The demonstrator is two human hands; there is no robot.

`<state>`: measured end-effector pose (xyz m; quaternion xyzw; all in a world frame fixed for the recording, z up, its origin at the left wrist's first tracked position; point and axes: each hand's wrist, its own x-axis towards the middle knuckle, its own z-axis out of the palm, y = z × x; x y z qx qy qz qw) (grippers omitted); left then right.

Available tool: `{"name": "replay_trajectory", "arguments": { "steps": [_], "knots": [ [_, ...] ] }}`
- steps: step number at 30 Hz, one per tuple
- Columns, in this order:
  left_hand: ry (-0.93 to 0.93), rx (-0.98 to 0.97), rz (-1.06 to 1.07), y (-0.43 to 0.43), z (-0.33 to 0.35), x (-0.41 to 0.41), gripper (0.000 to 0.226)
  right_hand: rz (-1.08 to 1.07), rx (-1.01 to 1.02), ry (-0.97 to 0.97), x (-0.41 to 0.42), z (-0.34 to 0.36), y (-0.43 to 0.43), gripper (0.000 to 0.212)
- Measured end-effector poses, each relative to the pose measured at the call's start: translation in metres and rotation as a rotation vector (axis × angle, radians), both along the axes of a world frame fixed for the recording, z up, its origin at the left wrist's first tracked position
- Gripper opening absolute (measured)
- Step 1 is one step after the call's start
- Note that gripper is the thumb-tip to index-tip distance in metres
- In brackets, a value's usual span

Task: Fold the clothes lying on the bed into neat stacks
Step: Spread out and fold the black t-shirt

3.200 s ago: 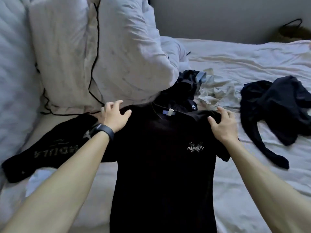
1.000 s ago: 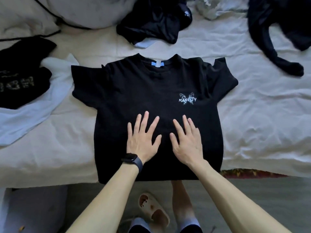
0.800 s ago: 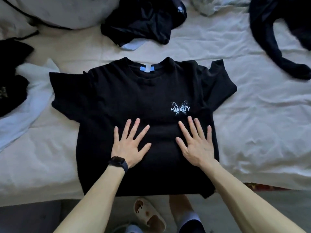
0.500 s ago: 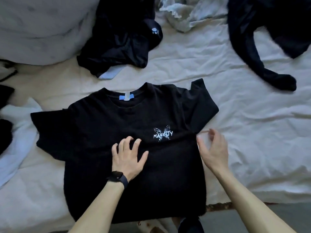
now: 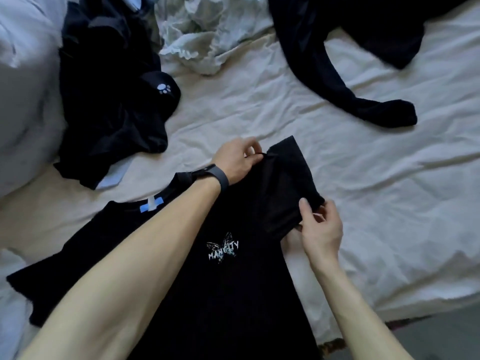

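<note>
Two grips | left hand [image 5: 235,158] pinches T-shirt [image 5: 220,294] shoulder | right hand [image 5: 322,229] pinches sleeve [image 5: 285,183] hem

Left hand [image 5: 237,159], forearm extended diagonally forward, pinches the far corner of the sleeve [image 5: 285,183] between thumb and fingers. Right hand [image 5: 320,229], nearer the body, pinches the same sleeve's near edge, thumb uppermost.

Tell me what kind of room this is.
Probably a bedroom: a creased white sheet covers a bed, a pillow sits at the left, and loose dark clothes lie beyond the black T-shirt.
</note>
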<state>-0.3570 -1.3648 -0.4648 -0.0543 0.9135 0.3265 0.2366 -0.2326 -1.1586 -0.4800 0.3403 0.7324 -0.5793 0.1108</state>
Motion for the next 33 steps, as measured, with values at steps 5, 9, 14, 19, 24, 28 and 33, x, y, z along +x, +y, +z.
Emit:
{"name": "replay_trajectory", "arguments": {
  "steps": [5,9,14,19,24,28,33],
  "knots": [
    [-0.169,-0.123,-0.062,0.011,-0.021,-0.011,0.006,-0.004,0.117,-0.226,0.007,-0.014,0.009,0.025],
    [-0.181,-0.107,-0.088,0.035,-0.012,-0.019,0.027,-0.078,0.056,-0.253,0.001,-0.007,0.010,0.024],
    [-0.250,-0.075,-0.287,0.065,0.002,-0.028,0.048,-0.243,-0.347,-0.318,0.014,0.002,0.010,0.016],
    [-0.106,0.014,-0.224,0.078,-0.003,-0.038,0.015,-0.308,-0.034,-0.246,0.024,0.004,0.018,0.019],
    [-0.175,-0.035,-0.209,0.090,-0.016,-0.031,0.023,-0.229,0.008,-0.290,0.024,0.000,0.015,0.023],
    [-0.202,-0.008,-0.247,0.101,-0.005,-0.035,0.024,-0.180,-0.102,-0.350,0.025,0.004,0.020,0.019],
    [-0.025,0.163,-0.086,0.085,0.038,-0.011,0.019,-0.314,-0.223,-0.160,0.035,0.029,0.006,0.008]
  ]
}}
